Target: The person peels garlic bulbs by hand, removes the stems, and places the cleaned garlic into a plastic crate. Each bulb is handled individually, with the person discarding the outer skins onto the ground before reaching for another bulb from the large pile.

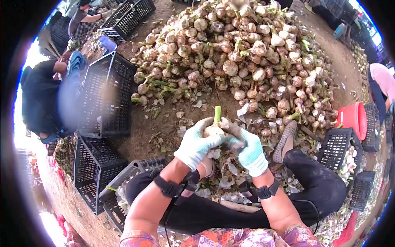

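A garlic bulb [213, 131] with a short green cut stem pointing up is held in front of my lap. My left hand [195, 144], in a pale teal and white glove with soiled fingers, is closed around its left side. My right hand [248, 149], gloved alike, curls in from the right with its fingertips on the bulb's papery skin. The fingers partly hide the lower bulb. Beyond both hands rises a large heap of garlic bulbs [230, 68], many with stubs of stem. Loose papery skins [228, 179] lie on the ground below.
Black crates stand at left [105, 96] and beside my left knee [113, 197]. To the right are a red bucket [358, 121] and a black crate [336, 144] with garlic. Other people sit at far left [43, 96] and far right [380, 80]. My bent legs flank the skins.
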Available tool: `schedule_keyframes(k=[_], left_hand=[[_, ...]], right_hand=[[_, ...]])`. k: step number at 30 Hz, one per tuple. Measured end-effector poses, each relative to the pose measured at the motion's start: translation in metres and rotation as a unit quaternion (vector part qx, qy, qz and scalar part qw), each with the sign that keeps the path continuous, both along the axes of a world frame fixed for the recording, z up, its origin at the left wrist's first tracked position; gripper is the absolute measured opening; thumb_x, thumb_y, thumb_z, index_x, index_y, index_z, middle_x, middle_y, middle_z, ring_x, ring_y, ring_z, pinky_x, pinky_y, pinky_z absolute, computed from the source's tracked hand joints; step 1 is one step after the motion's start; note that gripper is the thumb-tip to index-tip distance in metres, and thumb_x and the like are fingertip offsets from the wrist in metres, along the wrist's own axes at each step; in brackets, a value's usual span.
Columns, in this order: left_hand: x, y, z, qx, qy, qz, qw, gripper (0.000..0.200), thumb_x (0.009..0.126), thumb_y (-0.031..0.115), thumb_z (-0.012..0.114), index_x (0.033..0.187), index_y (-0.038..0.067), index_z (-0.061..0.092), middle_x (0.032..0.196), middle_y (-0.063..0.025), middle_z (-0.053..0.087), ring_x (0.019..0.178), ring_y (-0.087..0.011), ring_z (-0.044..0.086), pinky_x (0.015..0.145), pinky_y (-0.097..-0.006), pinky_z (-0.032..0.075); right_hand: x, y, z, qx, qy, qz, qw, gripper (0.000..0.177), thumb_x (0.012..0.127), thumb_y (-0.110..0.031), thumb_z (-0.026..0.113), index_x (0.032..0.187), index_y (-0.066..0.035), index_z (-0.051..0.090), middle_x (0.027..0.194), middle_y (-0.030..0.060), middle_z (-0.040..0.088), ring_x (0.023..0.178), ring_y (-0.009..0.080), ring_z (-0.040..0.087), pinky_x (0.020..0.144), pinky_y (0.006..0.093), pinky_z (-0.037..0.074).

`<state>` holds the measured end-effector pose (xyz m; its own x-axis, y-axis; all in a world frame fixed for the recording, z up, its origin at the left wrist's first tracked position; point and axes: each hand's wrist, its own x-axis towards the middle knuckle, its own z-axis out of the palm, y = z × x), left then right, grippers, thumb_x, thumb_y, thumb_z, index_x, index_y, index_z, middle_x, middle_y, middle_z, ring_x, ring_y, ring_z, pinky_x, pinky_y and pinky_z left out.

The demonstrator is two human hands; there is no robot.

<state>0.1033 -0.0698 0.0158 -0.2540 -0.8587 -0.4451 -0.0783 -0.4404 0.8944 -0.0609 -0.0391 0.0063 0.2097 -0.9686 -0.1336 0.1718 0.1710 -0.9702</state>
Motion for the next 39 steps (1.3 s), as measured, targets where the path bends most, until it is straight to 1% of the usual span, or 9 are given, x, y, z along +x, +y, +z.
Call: schedule_keyframes(k=[4, 8, 19, 21, 25, 27, 31, 35, 39], left_hand=[[-0.007, 0.013, 0.027, -0.01, 0.034, -0.077, 0.996, 0.063, 0.063, 0.011, 0.071, 0.119, -0.001, 0.045, 0.107, -0.0094, 0.053, 0.098, -0.0145, 0.05, 0.086, -0.027, 0.04], [-0.015, 0.028, 0.034, -0.232, -0.11, -0.155, 0.954, 0.064, 0.058, 0.006, 0.07, 0.118, 0.001, 0.048, 0.102, -0.008, 0.055, 0.095, -0.0125, 0.05, 0.086, -0.0263, 0.04], [-0.005, 0.025, 0.033, -0.006, 0.158, -0.144, 0.977, 0.063, 0.058, 0.0, 0.067, 0.118, 0.0, 0.048, 0.106, -0.0067, 0.055, 0.095, -0.0136, 0.052, 0.084, -0.025, 0.041], [-0.005, 0.023, 0.023, -0.221, 0.055, -0.189, 0.955, 0.063, 0.057, 0.0, 0.068, 0.118, -0.001, 0.048, 0.114, -0.011, 0.051, 0.098, -0.0156, 0.051, 0.084, -0.0256, 0.042], [-0.009, 0.024, 0.029, -0.33, -0.026, -0.235, 0.914, 0.062, 0.062, 0.004, 0.065, 0.121, -0.001, 0.044, 0.118, -0.0144, 0.047, 0.099, -0.0196, 0.052, 0.082, -0.0316, 0.045], [-0.01, 0.026, 0.036, 0.098, 0.348, -0.095, 0.928, 0.061, 0.069, 0.016, 0.061, 0.124, 0.002, 0.04, 0.116, -0.0147, 0.049, 0.096, -0.0236, 0.054, 0.079, -0.0392, 0.047], [-0.014, 0.023, 0.015, 0.22, 0.41, -0.029, 0.885, 0.057, 0.082, 0.042, 0.049, 0.122, 0.004, 0.038, 0.113, -0.0143, 0.051, 0.094, -0.0284, 0.054, 0.074, -0.0412, 0.049], [-0.033, 0.039, 0.016, -0.12, 0.149, 0.033, 0.981, 0.053, 0.079, 0.02, 0.061, 0.122, 0.001, 0.035, 0.114, -0.0091, 0.045, 0.099, -0.0232, 0.05, 0.081, -0.0343, 0.046], [-0.027, 0.023, 0.004, 0.079, 0.317, 0.121, 0.937, 0.043, 0.084, 0.035, 0.051, 0.113, 0.002, 0.047, 0.095, -0.0106, 0.057, 0.083, -0.0208, 0.057, 0.063, -0.0322, 0.05]], right_hand=[[-0.004, 0.015, -0.004, -0.045, 0.095, -0.112, 0.988, 0.03, 0.079, 0.003, 0.045, 0.107, 0.001, 0.057, 0.081, -0.0009, 0.061, 0.065, 0.0011, 0.048, 0.056, 0.0154, 0.039], [-0.005, 0.025, 0.015, -0.111, 0.288, -0.095, 0.946, 0.019, 0.077, -0.004, 0.05, 0.094, -0.003, 0.059, 0.07, 0.0184, 0.055, 0.059, 0.0323, 0.051, 0.055, 0.034, 0.041], [-0.025, 0.04, 0.032, -0.136, 0.218, -0.078, 0.963, 0.027, 0.072, 0.005, 0.049, 0.098, 0.007, 0.056, 0.085, 0.0166, 0.061, 0.071, 0.0181, 0.059, 0.065, 0.0255, 0.046], [-0.024, 0.038, 0.031, -0.162, 0.179, -0.099, 0.965, 0.025, 0.073, 0.003, 0.049, 0.098, 0.005, 0.056, 0.082, 0.0162, 0.062, 0.069, 0.0177, 0.059, 0.063, 0.0262, 0.046], [-0.024, 0.039, 0.028, -0.14, 0.337, -0.082, 0.928, 0.022, 0.074, 0.001, 0.05, 0.095, 0.001, 0.058, 0.075, 0.0126, 0.062, 0.068, 0.0166, 0.059, 0.065, 0.0265, 0.045], [-0.022, 0.039, 0.028, -0.13, 0.19, -0.124, 0.965, 0.022, 0.073, 0.001, 0.052, 0.094, 0.001, 0.059, 0.075, 0.0125, 0.062, 0.067, 0.0167, 0.058, 0.066, 0.0265, 0.045], [-0.015, 0.036, 0.03, -0.095, 0.182, -0.194, 0.959, 0.022, 0.073, 0.002, 0.054, 0.095, 0.002, 0.059, 0.081, 0.0124, 0.062, 0.071, 0.0173, 0.058, 0.067, 0.0265, 0.045], [-0.012, 0.037, 0.031, -0.114, 0.268, -0.198, 0.936, 0.023, 0.072, 0.0, 0.055, 0.096, 0.002, 0.058, 0.081, 0.0124, 0.063, 0.071, 0.0164, 0.058, 0.066, 0.0263, 0.045], [-0.009, 0.041, 0.035, -0.109, 0.178, -0.218, 0.953, 0.025, 0.073, 0.003, 0.048, 0.096, 0.003, 0.058, 0.08, 0.009, 0.063, 0.069, 0.0117, 0.056, 0.064, 0.0247, 0.044]])
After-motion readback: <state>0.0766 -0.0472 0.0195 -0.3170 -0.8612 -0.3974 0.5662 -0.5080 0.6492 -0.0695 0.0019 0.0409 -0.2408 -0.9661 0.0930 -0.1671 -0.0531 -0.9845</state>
